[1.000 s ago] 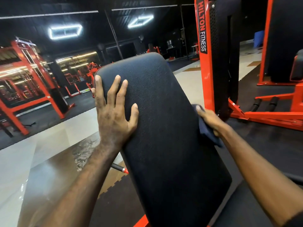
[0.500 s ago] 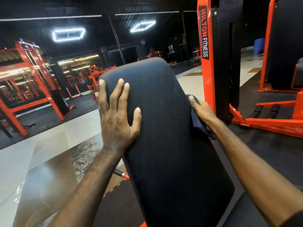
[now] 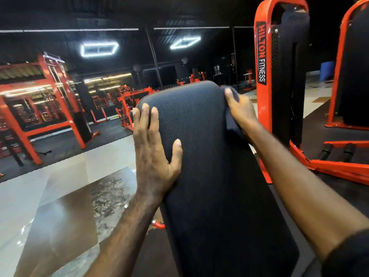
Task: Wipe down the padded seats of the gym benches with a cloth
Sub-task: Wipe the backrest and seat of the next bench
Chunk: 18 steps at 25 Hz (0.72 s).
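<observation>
Right now the biggest thing before the person is the black padded bench pad (image 3: 209, 166), tilted up and away, its grained cover running from near their body to a rounded top edge. Just beside it on the right stands an orange machine frame (image 3: 261, 96) marked HILTON FITNESS; more orange racks (image 3: 50, 108) line the far left under two bright ceiling lights. The floor (image 3: 65, 196) is glossy tile beside dark rubber matting.

The left hand (image 3: 153, 148) lies flat on the pad's left edge, fingers straight, thumb spread across the face, bracing it. The right hand (image 3: 239, 110) presses a dark cloth (image 3: 232, 124) against the pad's upper right edge; how its fingers grasp the cloth I cannot tell, since the cloth hides them and the picture blurs.

What could go wrong: the cloth is bunched at the edge, so it might slip off the side and leave the middle of the pad unwiped. The right knuckles could also knock the nearby frame on a wide stroke.
</observation>
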Motion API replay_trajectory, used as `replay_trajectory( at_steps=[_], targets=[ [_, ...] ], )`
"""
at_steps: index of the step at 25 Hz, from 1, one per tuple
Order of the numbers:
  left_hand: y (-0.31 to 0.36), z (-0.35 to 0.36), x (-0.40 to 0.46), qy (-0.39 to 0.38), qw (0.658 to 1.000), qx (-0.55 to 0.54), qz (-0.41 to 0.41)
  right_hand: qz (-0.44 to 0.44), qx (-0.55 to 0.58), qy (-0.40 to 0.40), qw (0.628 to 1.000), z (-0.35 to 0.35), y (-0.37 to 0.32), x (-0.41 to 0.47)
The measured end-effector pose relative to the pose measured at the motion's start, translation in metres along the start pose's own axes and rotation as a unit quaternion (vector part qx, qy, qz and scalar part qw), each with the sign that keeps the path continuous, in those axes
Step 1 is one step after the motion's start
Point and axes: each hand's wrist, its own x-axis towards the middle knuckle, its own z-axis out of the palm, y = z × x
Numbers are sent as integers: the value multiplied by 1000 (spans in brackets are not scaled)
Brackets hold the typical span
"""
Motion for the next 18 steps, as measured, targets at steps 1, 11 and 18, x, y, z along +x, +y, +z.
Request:
replay_trajectory(
  at_steps=[1,11,18],
  targets=[
    [-1,0,0,-1,1000,3,4,-23,-22,4,999,7,-26,20],
    [0,-2,-1,10,1000,-18,-13,-406,-248,-153,866,62,-158,-44],
    [-2,0,-4,14,999,-25,-39,-307,-305,-167,886,60,-163,-51]
  ],
)
